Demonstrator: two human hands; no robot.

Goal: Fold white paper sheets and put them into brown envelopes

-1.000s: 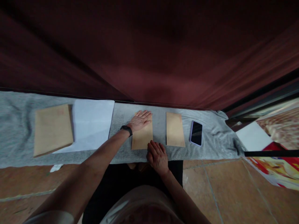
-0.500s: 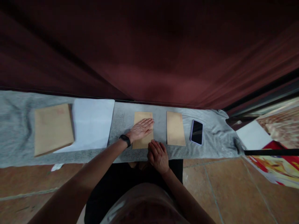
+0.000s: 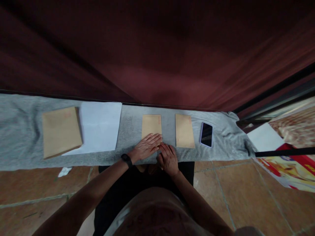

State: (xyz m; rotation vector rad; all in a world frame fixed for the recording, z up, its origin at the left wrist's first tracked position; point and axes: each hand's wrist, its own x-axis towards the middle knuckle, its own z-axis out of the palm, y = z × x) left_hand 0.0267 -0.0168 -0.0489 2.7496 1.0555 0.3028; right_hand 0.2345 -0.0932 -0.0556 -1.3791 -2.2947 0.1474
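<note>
A small brown paper envelope [image 3: 151, 125] lies on the grey cloth in front of me, with red print near its top right corner. My left hand [image 3: 147, 146], wearing a black wristband [image 3: 126, 160], lies flat with fingers stretched across the envelope's lower part, hiding its near edge. Close against those fingertips is my right hand [image 3: 168, 159], at the envelope's lower right corner. Its fingers are loosely bent over the cloth's edge and I see nothing held in them. A second brown envelope [image 3: 184, 131] lies flat to the right.
A stack of larger brown envelopes [image 3: 61, 132] overlaps white paper sheets [image 3: 100, 126] on the left. A phone [image 3: 206, 134] lies right of the second envelope. A dark red curtain [image 3: 157, 65] hangs along the far edge. Tiled floor [image 3: 236, 186] shows below.
My left hand has slid down the small envelope toward me, uncovering its upper part. My right hand's fingers now meet the left fingertips. The view has shifted slightly.
</note>
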